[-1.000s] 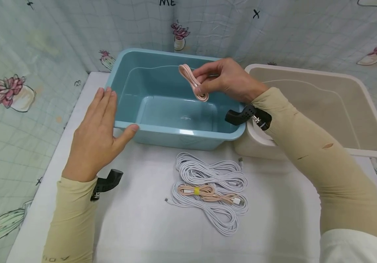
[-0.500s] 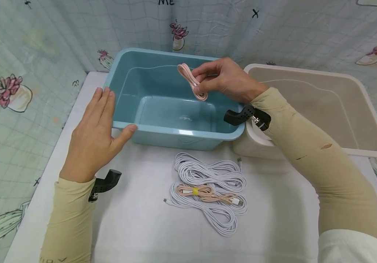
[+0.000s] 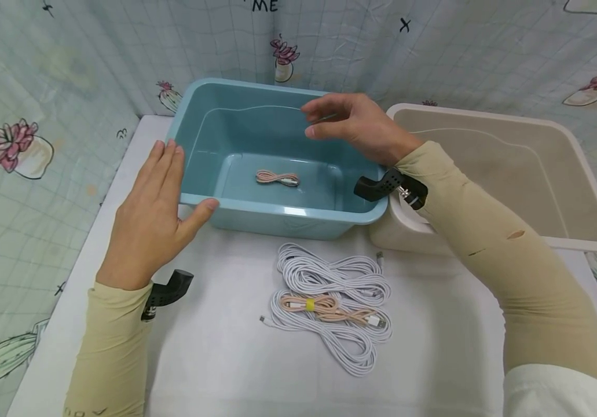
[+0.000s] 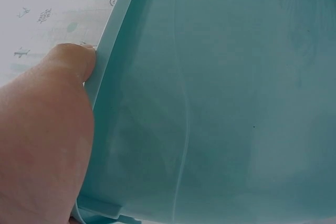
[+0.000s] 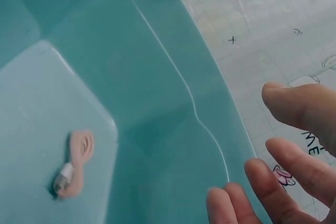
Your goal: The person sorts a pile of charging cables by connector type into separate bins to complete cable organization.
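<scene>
A coiled pink charging cable (image 3: 277,178) lies on the floor of the blue bin (image 3: 298,212); its metal plug shows in the right wrist view, where the cable (image 5: 79,163) is at lower left. Above the bin's right part hovers my right hand (image 3: 361,124), fingers parted and holding nothing. My left hand (image 3: 147,217) rests with straight fingers against the bin's left rim, thumb over the front corner. On the white table in front lie coiled white cables (image 3: 329,269), with a peach cable (image 3: 324,306) tied with a yellow band on top of them.
A beige bin (image 3: 585,174) stands right of the blue one, partly behind my right forearm. A curtain (image 3: 350,52) with cactus prints hangs behind and to the left. The white table (image 3: 215,359) reaches toward me.
My right hand has let go of the pink cable, which dropped from above the bin onto its floor. The fingers have parted. My left hand stays at the rim.
</scene>
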The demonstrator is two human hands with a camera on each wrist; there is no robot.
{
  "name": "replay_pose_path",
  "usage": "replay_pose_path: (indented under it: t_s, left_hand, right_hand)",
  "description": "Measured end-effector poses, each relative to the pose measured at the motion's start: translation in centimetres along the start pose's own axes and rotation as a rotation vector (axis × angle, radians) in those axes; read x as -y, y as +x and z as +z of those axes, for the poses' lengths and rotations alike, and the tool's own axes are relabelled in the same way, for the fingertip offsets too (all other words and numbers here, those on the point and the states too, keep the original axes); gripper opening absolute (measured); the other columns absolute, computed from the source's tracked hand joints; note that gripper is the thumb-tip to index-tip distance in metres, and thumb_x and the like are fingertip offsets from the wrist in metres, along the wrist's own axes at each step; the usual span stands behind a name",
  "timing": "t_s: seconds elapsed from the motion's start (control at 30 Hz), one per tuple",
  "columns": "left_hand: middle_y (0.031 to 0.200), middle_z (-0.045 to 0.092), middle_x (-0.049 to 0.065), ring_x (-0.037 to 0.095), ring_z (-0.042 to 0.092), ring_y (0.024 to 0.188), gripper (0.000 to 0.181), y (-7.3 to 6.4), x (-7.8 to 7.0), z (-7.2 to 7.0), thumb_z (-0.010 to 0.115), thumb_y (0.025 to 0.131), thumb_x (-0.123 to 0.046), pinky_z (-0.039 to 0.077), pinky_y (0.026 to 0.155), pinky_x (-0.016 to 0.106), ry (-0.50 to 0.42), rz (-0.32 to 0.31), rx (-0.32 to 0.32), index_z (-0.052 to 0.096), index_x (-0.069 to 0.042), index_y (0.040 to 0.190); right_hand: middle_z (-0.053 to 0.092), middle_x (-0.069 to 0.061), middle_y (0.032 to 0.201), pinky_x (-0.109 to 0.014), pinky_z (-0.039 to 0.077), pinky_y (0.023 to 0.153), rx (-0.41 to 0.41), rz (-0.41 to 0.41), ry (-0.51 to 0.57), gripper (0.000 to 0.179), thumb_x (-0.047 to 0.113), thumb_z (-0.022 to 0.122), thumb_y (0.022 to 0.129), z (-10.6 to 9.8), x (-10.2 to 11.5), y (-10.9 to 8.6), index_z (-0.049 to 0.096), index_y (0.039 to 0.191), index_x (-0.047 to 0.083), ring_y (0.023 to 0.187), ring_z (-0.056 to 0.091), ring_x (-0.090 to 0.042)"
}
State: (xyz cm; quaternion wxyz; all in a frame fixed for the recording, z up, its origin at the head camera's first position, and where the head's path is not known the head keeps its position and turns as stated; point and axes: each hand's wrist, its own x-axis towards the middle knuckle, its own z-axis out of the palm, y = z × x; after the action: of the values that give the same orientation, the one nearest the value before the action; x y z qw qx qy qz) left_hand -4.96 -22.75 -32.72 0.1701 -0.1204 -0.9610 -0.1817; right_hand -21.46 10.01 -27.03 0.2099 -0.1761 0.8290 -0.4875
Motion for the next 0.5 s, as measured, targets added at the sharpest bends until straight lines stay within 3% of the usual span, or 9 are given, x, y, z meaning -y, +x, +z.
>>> replay_pose_path:
  t_s: [0.5]
  left_hand:
    - [0.168, 0.033, 0.019, 0.032, 0.022, 0.163, 0.089, -0.06, -0.12, -0.11, 0.055, 0.1, -0.06, 0.031, 0.128, 0.054, -0.002, 0.004, -0.002, 0.03, 0.0, 0.161]
  right_hand:
    - [0.059, -0.008, 0.14, -0.038, 0.052, 0.111, 0.03, -0.021, 0.048, 0.054, 0.025, 0.078, 0.092, 0.09, -0.23, -0.03, 0.061, 0.142, 0.015, 0.117, 0.066, -0.017]
